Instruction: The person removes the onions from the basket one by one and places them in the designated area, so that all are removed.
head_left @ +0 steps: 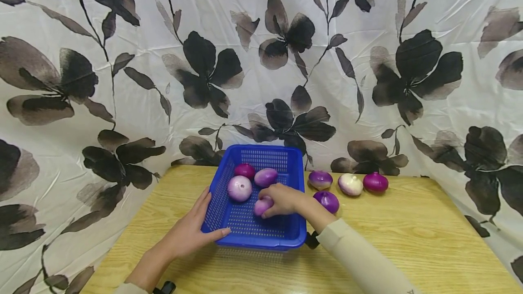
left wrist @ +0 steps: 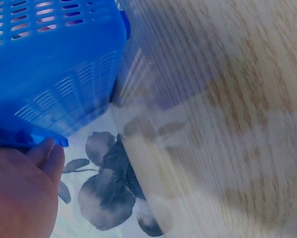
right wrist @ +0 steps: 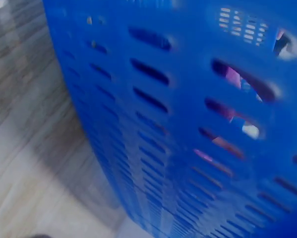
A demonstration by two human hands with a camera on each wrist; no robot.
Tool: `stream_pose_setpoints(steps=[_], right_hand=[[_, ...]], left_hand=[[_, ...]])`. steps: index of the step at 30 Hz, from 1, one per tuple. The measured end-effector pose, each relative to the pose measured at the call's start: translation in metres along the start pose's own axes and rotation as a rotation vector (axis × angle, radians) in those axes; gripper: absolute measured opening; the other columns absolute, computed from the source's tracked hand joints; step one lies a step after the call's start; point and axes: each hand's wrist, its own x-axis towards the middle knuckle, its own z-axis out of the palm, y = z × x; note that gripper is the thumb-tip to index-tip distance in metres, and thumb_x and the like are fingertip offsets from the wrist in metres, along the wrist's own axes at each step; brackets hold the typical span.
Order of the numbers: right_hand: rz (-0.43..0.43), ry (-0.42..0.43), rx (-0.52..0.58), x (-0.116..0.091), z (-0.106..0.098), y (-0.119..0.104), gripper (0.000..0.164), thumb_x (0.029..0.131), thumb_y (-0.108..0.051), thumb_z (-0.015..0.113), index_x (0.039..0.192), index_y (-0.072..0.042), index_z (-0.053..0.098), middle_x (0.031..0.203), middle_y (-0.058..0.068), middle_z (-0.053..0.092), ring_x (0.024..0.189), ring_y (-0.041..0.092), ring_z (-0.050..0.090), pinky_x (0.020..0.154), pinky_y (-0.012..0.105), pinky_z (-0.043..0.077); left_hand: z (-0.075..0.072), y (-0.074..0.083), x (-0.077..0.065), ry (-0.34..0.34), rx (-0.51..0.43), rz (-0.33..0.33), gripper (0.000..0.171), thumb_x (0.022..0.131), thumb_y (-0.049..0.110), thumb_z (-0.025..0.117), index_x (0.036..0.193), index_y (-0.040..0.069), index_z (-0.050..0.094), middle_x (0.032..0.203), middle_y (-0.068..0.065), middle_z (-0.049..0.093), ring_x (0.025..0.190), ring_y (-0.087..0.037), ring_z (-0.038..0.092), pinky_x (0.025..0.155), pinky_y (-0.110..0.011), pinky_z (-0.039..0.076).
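Note:
A blue plastic basket (head_left: 261,242) with slotted walls stands on the wooden table. My right hand (head_left: 282,198) reaches over its right side and grips a purple onion (head_left: 263,205) low inside it. Three more onions lie in the basket: a pale one (head_left: 239,188), a dark purple one (head_left: 244,170) and an oval one (head_left: 266,177). At the basket's left rim rests my left hand (head_left: 192,228), thumb over the near corner and fingers along the outer side. In the left wrist view, fingers of the left hand (left wrist: 24,188) touch the blue rim. The basket wall hides the right hand in the right wrist view.
Right of the basket on the table (head_left: 392,239) lie several onions: a purple one (head_left: 320,179), another nearer one (head_left: 326,202), a whitish one (head_left: 350,184) and a deep purple one (head_left: 375,182). A floral cloth (head_left: 253,80) hangs behind the table.

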Motion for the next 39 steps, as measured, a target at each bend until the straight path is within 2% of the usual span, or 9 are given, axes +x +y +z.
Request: stream_pose_setpoints(steps=[6, 9, 12, 16, 22, 28, 39], right_hand=[[0.019, -0.002, 0.066, 0.001, 0.003, -0.002, 0.044, 0.086, -0.033, 0.084, 0.12, -0.01, 0.069, 0.109, 0.003, 0.072, 0.096, 0.018, 0.065, 0.088, 0.035, 0.053], [0.047, 0.021, 0.132, 0.001, 0.003, -0.002, 0.046, 0.086, -0.037, 0.084, 0.122, -0.012, 0.069, 0.112, 0.001, 0.072, 0.098, 0.017, 0.065, 0.089, 0.034, 0.054], [0.053, 0.072, 0.211, 0.001, 0.005, -0.001, 0.049, 0.085, -0.041, 0.083, 0.124, -0.015, 0.07, 0.116, -0.002, 0.072, 0.1, 0.014, 0.065, 0.092, 0.033, 0.054], [0.016, 0.151, 0.282, 0.001, 0.006, 0.0, 0.051, 0.084, -0.043, 0.084, 0.125, -0.017, 0.07, 0.118, -0.005, 0.072, 0.101, 0.01, 0.066, 0.092, 0.032, 0.054], [0.02, 0.234, 0.366, -0.005, 0.001, -0.004, 0.054, 0.083, -0.042, 0.085, 0.129, -0.016, 0.07, 0.124, -0.003, 0.072, 0.11, 0.01, 0.066, 0.095, 0.03, 0.054], [0.035, 0.307, 0.405, -0.016, -0.007, -0.008, 0.055, 0.081, -0.04, 0.088, 0.128, -0.016, 0.071, 0.123, -0.001, 0.072, 0.11, 0.011, 0.067, 0.093, 0.03, 0.056], [0.101, 0.418, 0.457, -0.042, -0.016, -0.011, 0.057, 0.077, -0.037, 0.091, 0.127, -0.017, 0.072, 0.122, -0.002, 0.072, 0.108, 0.016, 0.069, 0.092, 0.038, 0.057]], left_hand=[[0.0, 0.0, 0.0, -0.003, -0.002, -0.002, 0.121, 0.082, 0.072, 0.069, 0.165, 0.009, 0.009, 0.172, -0.011, 0.004, 0.15, -0.047, 0.028, 0.111, -0.069, 0.034], [0.0, 0.0, 0.0, -0.001, 0.002, 0.0, 0.12, 0.083, 0.072, 0.069, 0.165, 0.009, 0.009, 0.172, -0.011, 0.005, 0.15, -0.046, 0.028, 0.111, -0.069, 0.034], [0.0, -0.001, -0.001, 0.004, 0.01, 0.014, 0.12, 0.083, 0.072, 0.069, 0.165, 0.007, 0.01, 0.172, -0.013, 0.006, 0.149, -0.047, 0.029, 0.111, -0.068, 0.034], [0.0, -0.002, -0.001, 0.008, 0.01, 0.017, 0.119, 0.084, 0.07, 0.07, 0.165, 0.007, 0.01, 0.172, -0.013, 0.006, 0.149, -0.047, 0.029, 0.111, -0.068, 0.034], [0.001, -0.002, 0.0, 0.0, 0.009, -0.003, 0.122, 0.082, 0.075, 0.067, 0.165, 0.009, 0.009, 0.172, -0.011, 0.005, 0.149, -0.047, 0.029, 0.111, -0.069, 0.034], [-0.001, -0.002, 0.001, 0.02, 0.009, 0.018, 0.123, 0.081, 0.078, 0.066, 0.165, 0.009, 0.009, 0.172, -0.011, 0.006, 0.149, -0.047, 0.03, 0.11, -0.07, 0.034], [0.0, 0.0, 0.0, 0.02, 0.004, 0.036, 0.12, 0.083, 0.072, 0.069, 0.165, 0.007, 0.01, 0.172, -0.012, 0.006, 0.15, -0.046, 0.028, 0.111, -0.068, 0.034]])
